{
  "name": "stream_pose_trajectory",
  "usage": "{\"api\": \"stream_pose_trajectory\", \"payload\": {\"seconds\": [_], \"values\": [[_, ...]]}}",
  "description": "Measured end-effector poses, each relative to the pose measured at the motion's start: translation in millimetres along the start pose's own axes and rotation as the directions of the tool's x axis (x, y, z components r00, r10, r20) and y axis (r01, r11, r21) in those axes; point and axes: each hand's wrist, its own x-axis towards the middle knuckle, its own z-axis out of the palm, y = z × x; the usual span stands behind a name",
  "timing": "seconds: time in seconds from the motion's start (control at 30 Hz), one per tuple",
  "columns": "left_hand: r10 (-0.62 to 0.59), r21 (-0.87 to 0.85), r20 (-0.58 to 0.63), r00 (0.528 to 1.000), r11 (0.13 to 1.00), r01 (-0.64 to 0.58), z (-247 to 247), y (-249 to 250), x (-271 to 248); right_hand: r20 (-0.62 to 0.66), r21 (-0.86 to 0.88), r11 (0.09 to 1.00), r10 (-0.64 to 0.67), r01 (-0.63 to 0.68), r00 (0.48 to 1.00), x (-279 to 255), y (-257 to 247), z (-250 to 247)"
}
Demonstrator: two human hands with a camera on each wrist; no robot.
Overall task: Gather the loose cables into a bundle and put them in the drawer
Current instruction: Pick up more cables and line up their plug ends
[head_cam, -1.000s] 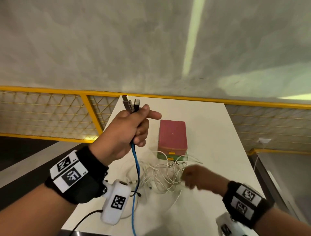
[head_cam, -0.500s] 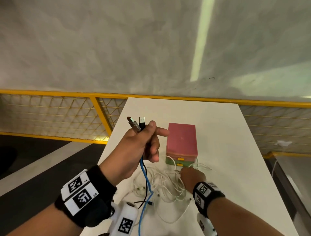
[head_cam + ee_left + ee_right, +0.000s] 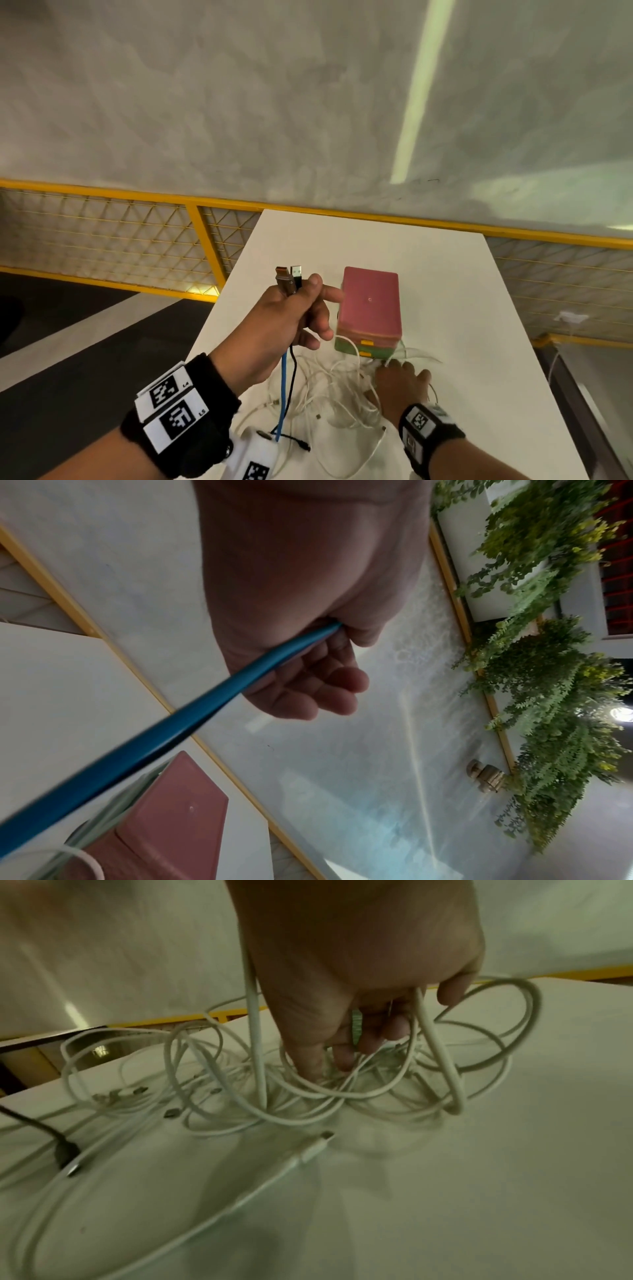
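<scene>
My left hand [image 3: 294, 318] is raised above the table and grips a blue cable [image 3: 283, 387] and a black cable [image 3: 292, 383] just below their USB plugs [image 3: 289, 277], which stick up past the thumb. Both cables hang down to the table. In the left wrist view the blue cable [image 3: 164, 729] runs out of the left hand [image 3: 308, 647]. A tangle of white cables [image 3: 335, 390] lies in front of the small pink-topped drawer box [image 3: 370, 308]. My right hand [image 3: 400, 380] reaches down into that tangle; its fingers [image 3: 342, 1053] curl among white cable loops [image 3: 445, 1053].
The white table [image 3: 445, 291] stands against a grey wall with a yellow rail and mesh fence [image 3: 102, 236] behind it. A black cable plug [image 3: 68, 1153] and a white plug [image 3: 318, 1142] lie on the near part of the table. Its left edge drops to a dark floor.
My left hand has come down closer to the table with the blue and black cables. My right hand moved forward into the white tangle by the drawer box.
</scene>
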Motion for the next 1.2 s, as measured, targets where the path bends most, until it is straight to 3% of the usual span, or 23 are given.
{"api": "stream_pose_trajectory", "payload": {"seconds": [0.1,0.37,0.43,0.5,0.6,0.73,0.8,0.87,0.97,1.2], "values": [[-0.005,0.024,0.007,1.000,1.000,0.005,1.2,1.1,-2.4,-0.048,0.006,1.000,-0.027,0.027,0.998,-2.1,-9.0,1.8],[-0.009,0.061,-0.025,1.000,0.998,0.011,-4.8,-0.7,-9.4,0.073,-0.017,1.000,-0.019,0.020,0.997,-6.6,-3.2,1.6],[0.004,0.075,-0.031,1.000,0.997,-0.002,-6.9,0.3,-6.7,-0.014,0.052,0.998,-0.018,0.019,1.000,-8.7,4.2,-14.0],[0.015,0.081,-0.047,0.999,0.997,-0.011,-7.7,0.4,-2.2,-0.173,0.237,0.970,-0.020,0.062,0.985,-10.5,13.6,-44.8],[0.031,0.092,-0.047,0.998,0.995,-0.027,-1.8,3.7,5.2,-0.359,0.558,0.801,-0.002,0.216,0.933,-19.1,32.7,-97.3],[0.056,0.097,-0.019,0.998,0.994,-0.054,8.8,7.0,14.7,-0.530,0.734,0.484,-0.029,0.476,0.847,-46.9,45.1,-160.2],[0.083,0.099,-0.014,0.996,0.992,-0.081,14.5,10.3,18.6,-0.566,0.796,0.284,0.035,0.535,0.823,-63.7,44.4,-188.6],[0.106,0.119,-0.008,0.994,0.987,-0.105,21.6,13.7,21.1,-0.577,0.811,0.155,0.054,0.564,0.815,-76.3,40.2,-205.7],[0.136,0.196,0.027,0.990,0.971,-0.139,35.6,18.7,26.2,-0.586,0.809,0.076,0.043,0.583,0.809,-86.0,30.5,-216.0],[0.179,0.162,0.207,0.962,0.963,-0.214,60.9,33.6,27.3,-0.630,0.775,0.063,0.001,0.629,0.776,-100.1,16.2,-229.0]]}}
